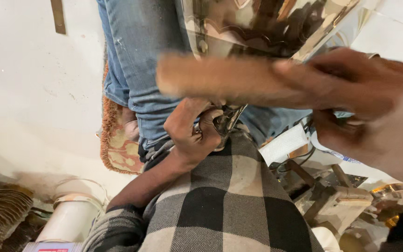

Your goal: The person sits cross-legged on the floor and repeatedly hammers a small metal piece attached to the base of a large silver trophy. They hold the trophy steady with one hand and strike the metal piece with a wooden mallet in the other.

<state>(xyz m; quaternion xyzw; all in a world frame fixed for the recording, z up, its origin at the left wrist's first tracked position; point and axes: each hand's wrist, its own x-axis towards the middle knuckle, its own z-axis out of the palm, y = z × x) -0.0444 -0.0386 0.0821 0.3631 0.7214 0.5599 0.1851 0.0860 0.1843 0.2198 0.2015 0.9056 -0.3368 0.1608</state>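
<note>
A red-labelled box (pixel 52 247) is cut off near left, while a shiny metal sheet (pixel 262 23) is pinched at centre by the closed left hand (pixel 192 133) and a blurred wooden stick (pixel 220 79) is gripped by the right hand (pixel 364 93).

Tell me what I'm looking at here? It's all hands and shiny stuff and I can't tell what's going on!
This picture comes from a small camera worn on a person's head, so you look down just as they do. There is no machine here, only two bare hands.

The left hand is curled shut around the bottom edge of a big shiny metal piece, bright like a mirror, propped on the person's lap. The lap is covered by a black, grey and cream checked cloth.

The right hand holds a brown wooden stick. It looks blurry, so it is probably moving fast.

Behind the shiny piece are someone's legs in blue jeans, by a small patterned mat on the pale floor. A white plastic tub sits at lower left, and wooden pieces lie at lower right.
</note>
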